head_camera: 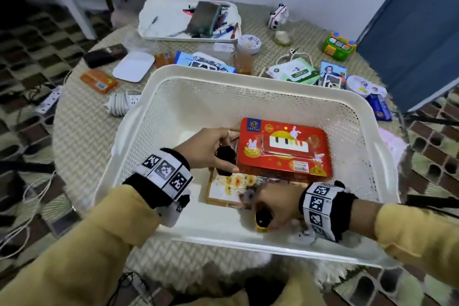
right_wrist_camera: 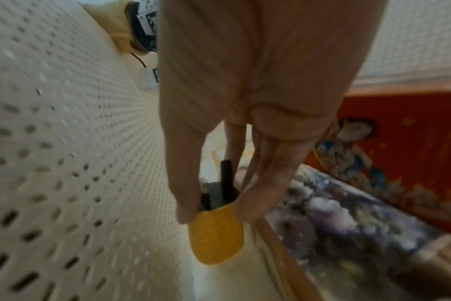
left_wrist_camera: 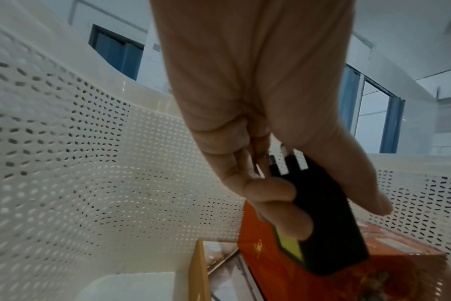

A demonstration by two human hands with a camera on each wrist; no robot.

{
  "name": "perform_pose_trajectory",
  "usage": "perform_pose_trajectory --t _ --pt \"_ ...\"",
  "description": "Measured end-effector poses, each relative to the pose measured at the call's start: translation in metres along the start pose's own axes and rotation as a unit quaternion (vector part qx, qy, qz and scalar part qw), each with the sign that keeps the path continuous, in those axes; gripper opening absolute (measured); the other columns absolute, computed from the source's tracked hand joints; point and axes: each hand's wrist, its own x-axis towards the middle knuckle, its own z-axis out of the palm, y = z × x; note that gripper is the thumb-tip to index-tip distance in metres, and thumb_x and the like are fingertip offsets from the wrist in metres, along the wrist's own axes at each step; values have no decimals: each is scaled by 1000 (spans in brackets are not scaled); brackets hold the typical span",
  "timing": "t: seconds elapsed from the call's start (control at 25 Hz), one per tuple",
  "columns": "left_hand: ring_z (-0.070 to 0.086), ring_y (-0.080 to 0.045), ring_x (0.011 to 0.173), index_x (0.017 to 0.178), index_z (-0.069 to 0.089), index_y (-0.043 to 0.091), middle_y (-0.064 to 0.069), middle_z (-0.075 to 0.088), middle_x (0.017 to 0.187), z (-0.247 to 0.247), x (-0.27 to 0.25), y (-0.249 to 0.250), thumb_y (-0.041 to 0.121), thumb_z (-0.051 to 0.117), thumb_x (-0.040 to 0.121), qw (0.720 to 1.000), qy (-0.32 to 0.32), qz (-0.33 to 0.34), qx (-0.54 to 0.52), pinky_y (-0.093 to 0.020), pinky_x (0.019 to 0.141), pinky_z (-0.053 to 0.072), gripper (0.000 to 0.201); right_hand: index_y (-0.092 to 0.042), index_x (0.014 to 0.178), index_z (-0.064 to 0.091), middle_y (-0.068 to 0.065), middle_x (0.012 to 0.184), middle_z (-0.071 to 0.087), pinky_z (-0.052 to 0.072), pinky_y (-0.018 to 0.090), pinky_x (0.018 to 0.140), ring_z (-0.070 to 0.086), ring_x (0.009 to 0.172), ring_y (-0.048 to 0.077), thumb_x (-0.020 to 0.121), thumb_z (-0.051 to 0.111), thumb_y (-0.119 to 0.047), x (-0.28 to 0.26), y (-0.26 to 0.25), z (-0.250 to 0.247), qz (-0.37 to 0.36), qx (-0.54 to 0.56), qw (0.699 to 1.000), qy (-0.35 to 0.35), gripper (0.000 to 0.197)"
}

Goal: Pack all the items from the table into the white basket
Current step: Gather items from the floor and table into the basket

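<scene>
Red box (head_camera: 284, 149) lid, top-left corner: "KF" logo; rest illegible.

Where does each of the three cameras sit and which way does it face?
Head: looks down into the white basket; both hands and yellow sleeves show.
Left wrist: looks along the left hand at the black plug adapter.
Right wrist: looks along the right hand at a yellow-and-black item.
All share the red box.

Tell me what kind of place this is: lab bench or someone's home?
Most likely a home room, not a lab. A round table with a woven cover holds household clutter: wet wipes, a green toy, a power strip. The floor is patterned tile or carpet, and the white basket is an ordinary laundry-style one.
</scene>
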Motion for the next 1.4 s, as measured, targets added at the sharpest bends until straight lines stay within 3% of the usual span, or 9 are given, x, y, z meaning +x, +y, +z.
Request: perform_pose_trajectory --t 0.16,0.32,0.44,0.6,0.88,1.04,1.16,1.28,1.4 --pt "55 16 63 102 65 11 8 59 93 2 2 0 20 84 69 999 -33 28 -1 -6 53 41 40 -18 112 63 3 125 56 51 33 79 59 100 24 74 72 -39 12 2 8 0 -70 998 4 43" --pt "56 3 73 109 62 12 -1 60 106 3 5 -4 13 85 66 999 -40 19 6 -14 67 50 49 -13 103 66 3 126 52 49 33 68 61 88 27 79 68 -42 18 -2 14 -1 -168 986 -13 38" --pt "50 6 70 114 61 13 1 58 108 4 5 -6 10 84 68 996 -46 21 68 -5 60 41 51 -14 109 64 1 130 46 43 32 67 58 94 26 79 68 -42 18 -3 15 2 -185 983 -13 41" --pt "50 -3 82 111 62 13 1 59 107 7 5 -7 11 83 68 991 -54 38 114 -3 61 37 48 -25 119 59 -1 117 57 48 32 74 58 102 22 77 71 -43 6 0 1 11 -127 992 -6 47" --pt "61 -17 86 102 64 11 -2 66 96 27 14 1 37 84 67 975 -135 72 164 -34 76 52 48 -32 116 59 -8 98 64 46 29 74 53 85 9 87 60 -40 -68 -8 -60 110 -28 977 178 30" --pt "56 -11 93 117 59 11 5 60 105 48 23 0 34 79 74 949 -240 87 188 -23 76 47 52 -27 115 61 -4 98 63 48 34 81 52 87 12 89 56 -39 -128 -9 -72 241 26 924 296 29" --pt "54 -16 98 120 59 11 -1 58 111 64 26 -1 34 77 76 925 -288 110 222 -27 81 47 53 -24 122 56 6 115 50 45 39 91 49 99 19 87 60 -37 -161 -11 -53 332 79 872 350 38" --pt "52 -16 90 113 62 9 -6 60 105 79 24 -4 37 79 74 911 -297 146 245 -26 71 41 51 -20 138 37 14 132 33 34 44 104 36 122 32 85 63 -33 -176 -10 -24 433 133 801 392 61" --pt "49 -16 85 106 61 10 -4 56 96 94 20 -11 40 80 72 903 -290 175 266 -26 69 39 49 -10 143 23 21 138 33 31 43 104 35 127 39 84 65 -27 -175 -6 9 493 221 740 401 74"
